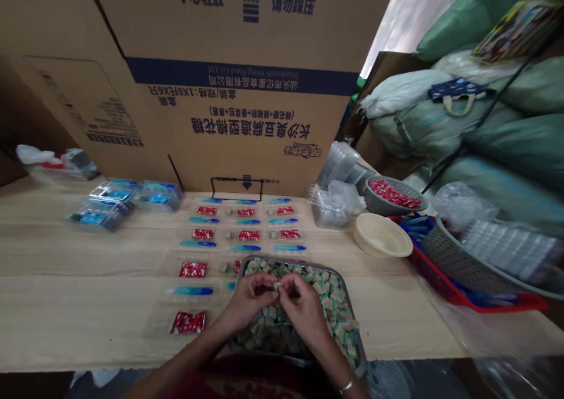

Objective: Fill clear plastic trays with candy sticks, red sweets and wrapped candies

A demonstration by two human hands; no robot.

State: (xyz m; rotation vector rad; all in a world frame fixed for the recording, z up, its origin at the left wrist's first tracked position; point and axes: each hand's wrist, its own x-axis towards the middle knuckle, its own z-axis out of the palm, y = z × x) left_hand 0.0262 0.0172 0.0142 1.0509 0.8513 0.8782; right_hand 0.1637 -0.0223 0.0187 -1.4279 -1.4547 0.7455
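Observation:
Over a grey metal tray [347, 293] heaped with tan-and-green candy pieces [330, 284], both my hands meet fingertip to fingertip. A small candy piece [277, 285] is pinched between them. My left hand [252, 298] has its thumb and fingers closed on it from the left. From the right, my right hand [304, 305] grips the same piece. Left of and behind the tray lie rows of clear plastic blister trays with red sachets [194, 269] and blue pens [192, 291]. Some compartments also hold a candy piece. The metal tray covers part of these rows.
A large cardboard box [238, 134] stands behind the rows. Filled clear packs [106, 202] sit on the left. To the right are stacked clear containers [335, 202], a bowl of red sachets [392, 193], a cream bowl [382, 234], a grey basket [480, 264] and a red tray [480, 306].

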